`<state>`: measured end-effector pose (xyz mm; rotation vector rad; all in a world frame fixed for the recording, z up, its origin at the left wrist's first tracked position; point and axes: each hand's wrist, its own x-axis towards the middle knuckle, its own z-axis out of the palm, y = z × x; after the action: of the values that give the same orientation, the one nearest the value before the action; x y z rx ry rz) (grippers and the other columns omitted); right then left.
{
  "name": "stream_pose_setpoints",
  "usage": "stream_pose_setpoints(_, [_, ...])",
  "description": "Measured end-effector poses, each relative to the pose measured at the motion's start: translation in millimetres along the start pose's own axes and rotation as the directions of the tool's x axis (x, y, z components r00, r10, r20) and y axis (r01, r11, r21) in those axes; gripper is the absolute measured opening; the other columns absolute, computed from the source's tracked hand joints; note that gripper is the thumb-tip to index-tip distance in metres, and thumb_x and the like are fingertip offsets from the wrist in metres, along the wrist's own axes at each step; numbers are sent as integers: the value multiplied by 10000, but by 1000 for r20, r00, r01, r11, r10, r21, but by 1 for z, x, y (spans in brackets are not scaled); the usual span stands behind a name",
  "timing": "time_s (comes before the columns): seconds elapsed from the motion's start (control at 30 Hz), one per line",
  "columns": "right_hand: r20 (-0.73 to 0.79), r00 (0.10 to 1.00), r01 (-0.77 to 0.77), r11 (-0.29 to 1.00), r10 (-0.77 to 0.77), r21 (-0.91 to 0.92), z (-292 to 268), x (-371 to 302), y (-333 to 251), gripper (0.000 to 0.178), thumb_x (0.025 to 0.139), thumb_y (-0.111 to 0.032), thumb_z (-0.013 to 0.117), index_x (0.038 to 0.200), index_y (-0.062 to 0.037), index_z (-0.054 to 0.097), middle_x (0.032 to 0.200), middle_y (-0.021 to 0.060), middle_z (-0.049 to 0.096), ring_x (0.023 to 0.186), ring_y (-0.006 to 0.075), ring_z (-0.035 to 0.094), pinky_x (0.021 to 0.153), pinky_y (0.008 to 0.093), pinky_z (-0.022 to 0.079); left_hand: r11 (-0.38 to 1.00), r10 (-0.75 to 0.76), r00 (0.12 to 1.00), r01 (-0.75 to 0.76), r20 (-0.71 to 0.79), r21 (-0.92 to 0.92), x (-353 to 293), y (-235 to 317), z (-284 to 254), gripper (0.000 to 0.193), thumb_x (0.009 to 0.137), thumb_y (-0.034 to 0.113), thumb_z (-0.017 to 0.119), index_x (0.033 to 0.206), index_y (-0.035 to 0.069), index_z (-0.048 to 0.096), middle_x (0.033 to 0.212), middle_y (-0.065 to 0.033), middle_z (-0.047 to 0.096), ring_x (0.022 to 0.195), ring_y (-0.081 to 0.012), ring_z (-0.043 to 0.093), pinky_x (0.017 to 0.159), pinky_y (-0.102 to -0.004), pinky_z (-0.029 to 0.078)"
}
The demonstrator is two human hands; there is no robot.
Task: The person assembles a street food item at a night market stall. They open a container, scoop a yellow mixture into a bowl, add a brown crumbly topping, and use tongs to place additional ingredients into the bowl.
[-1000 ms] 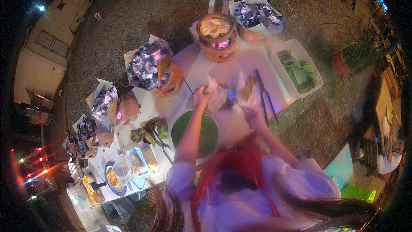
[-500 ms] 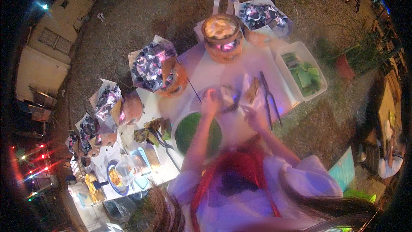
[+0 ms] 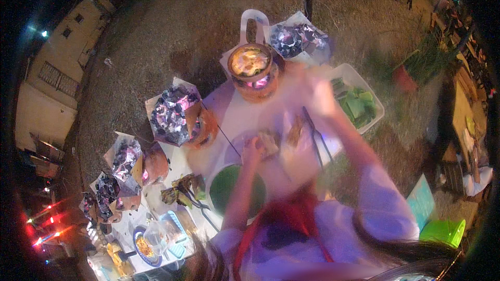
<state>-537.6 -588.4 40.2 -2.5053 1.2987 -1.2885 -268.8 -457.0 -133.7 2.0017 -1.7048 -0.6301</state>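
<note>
My left hand (image 3: 253, 148) is closed above the table, just beyond a round green-topped basin (image 3: 221, 190); what its fingers grip is hidden. A thin dark rod (image 3: 223, 132) ends beside it. Pale crumpled paper or cloth (image 3: 269, 144) lies to its right. My right hand (image 3: 322, 96), smeared by motion, is stretched forward near a white tub (image 3: 379, 105) of cut green leaves (image 3: 359, 105). Below that hand rest dark metal tongs (image 3: 314, 134), next to a brownish strip (image 3: 296, 129). Farther off, a clay stove (image 3: 255, 91) with glowing coals bears a clay dish (image 3: 251, 61) of browned, yellowish food.
Trays of glowing charcoal (image 3: 174, 114) sit on clay stoves along the left, with another charcoal tray (image 3: 299, 39) at the far side. Near left are a second pair of tongs (image 3: 205, 211), charred leaves (image 3: 177, 190) and a blue-rimmed plate (image 3: 143, 244) of food.
My right hand has swung forward from beside the tongs toward the tub of leaves. My left hand stays near the basin. The whole view has shifted, with the table lower in it.
</note>
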Motion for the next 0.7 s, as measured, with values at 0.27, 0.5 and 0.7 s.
stream_pose_setpoints(0.27, [74, 822, -498, 774, 565, -391, -25, 244, 102, 431, 819, -433, 568, 1144, -151, 550, 1101, 113, 584, 1069, 341, 520, 904, 573, 372, 988, 79, 996, -83, -31, -129, -10, 3, 6, 461, 752, 255, 674, 1135, 65, 501, 1102, -179, 543, 1047, -356, 505, 879, -438, 419])
stream_pose_setpoints(0.5, [206, 882, -363, 890, 424, -276, 2, 290, 167, 319, 824, -419, 556, 966, -136, 598, 1100, 83, 587, 1070, 321, 523, 840, 633, 383, 988, 147, 988, -149, -39, -39, -5, -11, 38, 565, 735, 255, 683, 1197, 17, 460, 1174, -217, 494, 1112, -383, 459, 929, -455, 387])
stream_pose_setpoints(0.7, [206, 936, -348, 840, 285, 418, -21, 322, 174, 78, 804, -63, 562, 729, -84, 547, 733, 22, 590, 649, 126, 561, 572, 289, 448, 965, 137, 990, -143, -40, -222, -2, -27, 64, 705, 712, 280, 709, 1268, 4, 374, 1231, -251, 422, 1162, -400, 402, 963, -461, 356])
